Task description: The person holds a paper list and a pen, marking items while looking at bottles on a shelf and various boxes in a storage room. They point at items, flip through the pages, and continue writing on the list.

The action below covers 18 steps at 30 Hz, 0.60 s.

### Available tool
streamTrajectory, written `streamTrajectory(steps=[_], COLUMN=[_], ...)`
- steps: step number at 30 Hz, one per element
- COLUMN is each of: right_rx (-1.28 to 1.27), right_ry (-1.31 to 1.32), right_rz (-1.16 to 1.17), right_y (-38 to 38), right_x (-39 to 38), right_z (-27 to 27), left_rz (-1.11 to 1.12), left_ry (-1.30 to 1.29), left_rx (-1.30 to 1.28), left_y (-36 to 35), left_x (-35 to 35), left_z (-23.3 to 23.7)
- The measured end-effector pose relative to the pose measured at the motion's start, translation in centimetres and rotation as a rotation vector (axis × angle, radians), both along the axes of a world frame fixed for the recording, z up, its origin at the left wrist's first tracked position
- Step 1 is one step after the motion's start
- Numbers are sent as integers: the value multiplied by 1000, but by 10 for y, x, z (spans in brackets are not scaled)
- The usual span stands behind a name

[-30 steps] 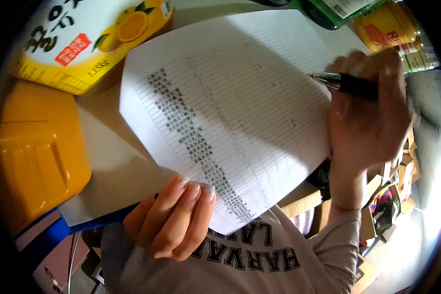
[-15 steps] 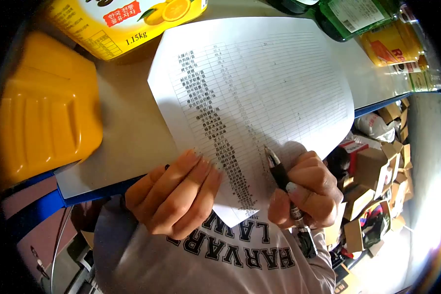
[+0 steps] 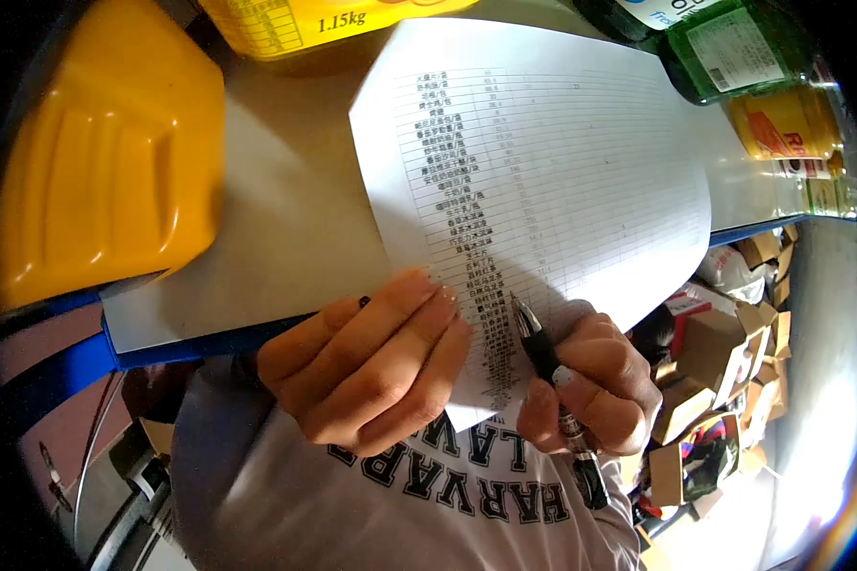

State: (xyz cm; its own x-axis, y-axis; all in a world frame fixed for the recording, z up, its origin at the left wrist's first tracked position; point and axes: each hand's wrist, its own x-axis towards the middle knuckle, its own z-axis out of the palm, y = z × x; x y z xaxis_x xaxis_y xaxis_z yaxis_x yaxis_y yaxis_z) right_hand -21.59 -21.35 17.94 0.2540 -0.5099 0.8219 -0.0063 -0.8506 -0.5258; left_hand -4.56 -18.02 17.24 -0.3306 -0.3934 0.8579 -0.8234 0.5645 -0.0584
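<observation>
A printed sheet of paper [image 3: 552,181] with a ruled table and a column of Chinese item names lies tilted over the table, its near corner reaching past the edge. My left hand [image 3: 371,371] grips the sheet's lower left edge, fingers together on top and thumb hidden underneath. In my right hand [image 3: 605,381] is a black pen [image 3: 540,352] with a silver tip, pinched between thumb and fingers. The tip points at the lower rows, right beside the printed names. That hand overlaps the sheet's lower right part.
A yellow-orange plastic container [image 3: 114,162] stands at left, and a yellow 1.15kg package [image 3: 324,29] at the far side. Green bottles [image 3: 733,52] and a yellow-labelled jar [image 3: 786,124] line the far right. Open cardboard boxes [image 3: 719,347] sit below the blue table edge [image 3: 209,339].
The sheet has shifted right in view, and my left hand with it. The pen tip is now closer to the column of printed names. Both hands keep their hold.
</observation>
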Motion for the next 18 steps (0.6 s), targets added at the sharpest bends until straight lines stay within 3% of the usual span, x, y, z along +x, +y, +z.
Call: streamTrajectory(steps=[5, 18], right_rx=[4, 23], right_ry=[-1, -10], right_rz=[20, 15], right_y=[0, 3], right_x=[5, 10], right_z=[1, 1], left_rz=[-104, -43], left_ry=[-67, -51], left_rx=[135, 64], left_y=[6, 4], left_x=[6, 3], left_z=[2, 0])
